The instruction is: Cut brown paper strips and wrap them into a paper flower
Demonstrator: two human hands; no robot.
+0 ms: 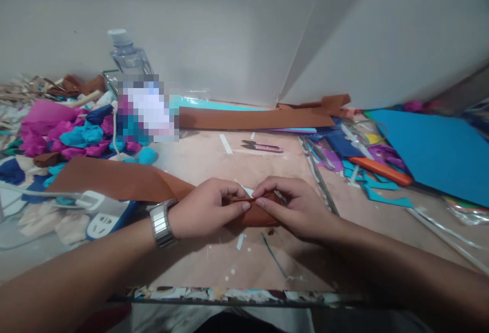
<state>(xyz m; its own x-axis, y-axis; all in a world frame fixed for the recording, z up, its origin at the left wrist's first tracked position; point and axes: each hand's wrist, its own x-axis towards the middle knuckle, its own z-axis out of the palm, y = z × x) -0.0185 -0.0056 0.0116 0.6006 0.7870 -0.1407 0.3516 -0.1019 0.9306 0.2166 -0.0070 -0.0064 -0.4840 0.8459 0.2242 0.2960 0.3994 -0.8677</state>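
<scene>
Both hands pinch the folded end of a wide brown strip (pixel 260 217) of thin sheet material, just above the table. My left hand (pixel 208 205), with a metal-banded watch on its wrist, grips the edge between thumb and fingers. Close against it, my right hand (pixel 296 205) pinches the same edge, fingertips nearly touching the left ones. From under the left hand, a brown length (pixel 118 180) runs out to the left, seemingly part of the same strip. Beyond the hands lie pink-handled thread snips (pixel 263 146). A scrap of white strip shows between the fingertips.
At left are crumpled pink and blue pieces (pixel 82 132), a white power strip (pixel 103 221) with a plugged-in cable, and a bottle (pixel 130 55). Another brown strip (pixel 252 118) lies at the back. An orange-handled cutter (pixel 382 170) and a blue sheet (pixel 435 149) lie right.
</scene>
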